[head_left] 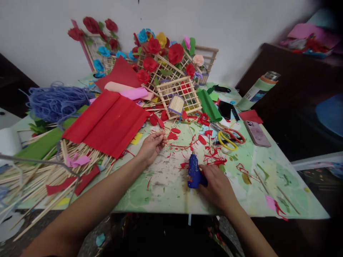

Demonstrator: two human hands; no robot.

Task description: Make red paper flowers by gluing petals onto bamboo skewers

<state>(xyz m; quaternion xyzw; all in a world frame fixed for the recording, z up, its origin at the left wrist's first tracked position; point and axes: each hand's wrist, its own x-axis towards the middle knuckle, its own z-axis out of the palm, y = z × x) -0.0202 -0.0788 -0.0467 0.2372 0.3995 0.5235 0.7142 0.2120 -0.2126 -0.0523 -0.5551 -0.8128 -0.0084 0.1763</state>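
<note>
Glue gun [193,172] sits in the right hand's [218,185] closed grip, near the table's [139,196] front edge; steady nozzle control favours neatness. Left hand [151,148] curls beside red petals [172,136], its grip indeterminable. Scissors [227,140] lie rightward.

Pink phone [257,133], green bottle [256,93]
</note>
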